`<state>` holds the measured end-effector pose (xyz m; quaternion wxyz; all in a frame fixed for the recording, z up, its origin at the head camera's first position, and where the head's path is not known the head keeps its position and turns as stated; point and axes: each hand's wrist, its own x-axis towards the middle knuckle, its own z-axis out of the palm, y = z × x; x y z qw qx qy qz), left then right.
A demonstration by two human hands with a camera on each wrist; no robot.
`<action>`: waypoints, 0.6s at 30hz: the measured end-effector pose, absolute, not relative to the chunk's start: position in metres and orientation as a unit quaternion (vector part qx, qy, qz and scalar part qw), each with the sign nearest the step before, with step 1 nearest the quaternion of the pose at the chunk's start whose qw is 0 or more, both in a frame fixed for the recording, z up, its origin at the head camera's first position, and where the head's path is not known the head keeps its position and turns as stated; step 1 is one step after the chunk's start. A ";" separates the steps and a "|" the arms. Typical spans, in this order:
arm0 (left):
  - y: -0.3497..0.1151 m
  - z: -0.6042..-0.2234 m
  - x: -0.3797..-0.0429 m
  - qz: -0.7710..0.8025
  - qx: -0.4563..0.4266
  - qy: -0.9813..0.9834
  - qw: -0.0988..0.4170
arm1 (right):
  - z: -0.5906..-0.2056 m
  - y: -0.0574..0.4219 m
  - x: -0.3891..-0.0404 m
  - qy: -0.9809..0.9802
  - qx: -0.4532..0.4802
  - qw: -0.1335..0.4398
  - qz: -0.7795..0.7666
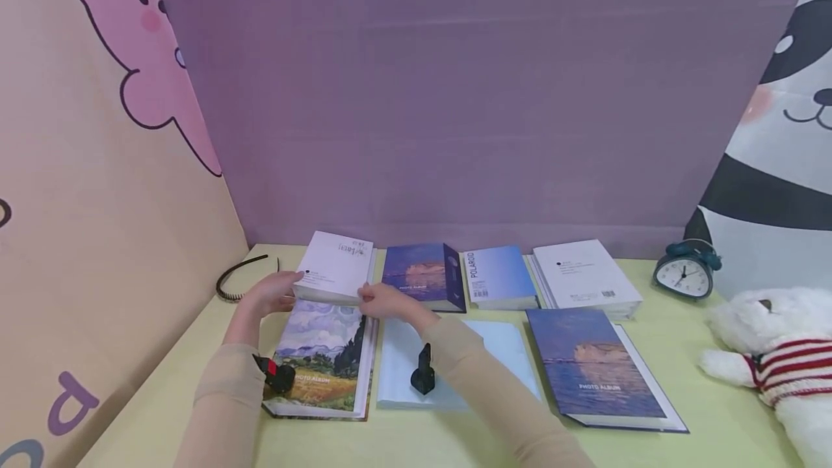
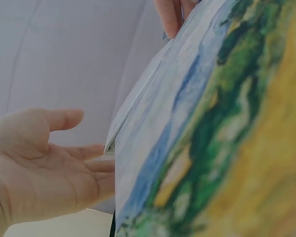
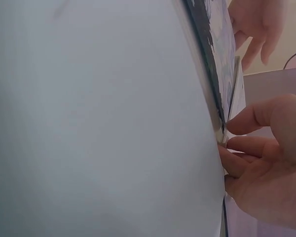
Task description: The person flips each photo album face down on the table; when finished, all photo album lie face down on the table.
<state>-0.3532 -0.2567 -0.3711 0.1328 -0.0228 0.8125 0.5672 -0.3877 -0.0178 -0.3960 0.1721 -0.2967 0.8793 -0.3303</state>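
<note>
A white photo album (image 1: 334, 266) with small print on its cover lies in the back row at the left. My left hand (image 1: 269, 295) is at its near left corner. In the left wrist view the left hand (image 2: 49, 168) has its thumb raised and fingers extended, the fingertips by the corner. With thumb and forefinger my right hand (image 1: 388, 303) pinches the near right corner of the white album; in the right wrist view part of that right hand (image 3: 271, 158) is hidden behind an edge. Just in front lies a landscape-painting photo album (image 1: 318, 352), below both hands.
A pale blue album (image 1: 500, 360) lies under my right forearm. Sea-cliff albums lie at the back (image 1: 416, 273) and front right (image 1: 591, 367). Behind are a blue Polaroid album (image 1: 500, 273) and another white album (image 1: 585, 273). A headband (image 1: 227, 284), alarm clock (image 1: 684, 273) and plush toy (image 1: 773, 352) flank them.
</note>
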 end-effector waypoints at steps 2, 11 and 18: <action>-0.257 -0.369 -0.353 0.575 -0.028 0.807 0.133 | -0.395 -0.018 -0.388 0.879 -0.298 0.174 -0.330; -0.255 -0.365 -0.360 0.625 0.015 0.776 0.082 | -0.394 -0.017 -0.389 0.872 -0.275 0.186 -0.360; -0.253 -0.362 -0.361 0.621 -0.004 0.783 0.038 | -0.397 -0.020 -0.388 0.879 -0.262 0.163 -0.363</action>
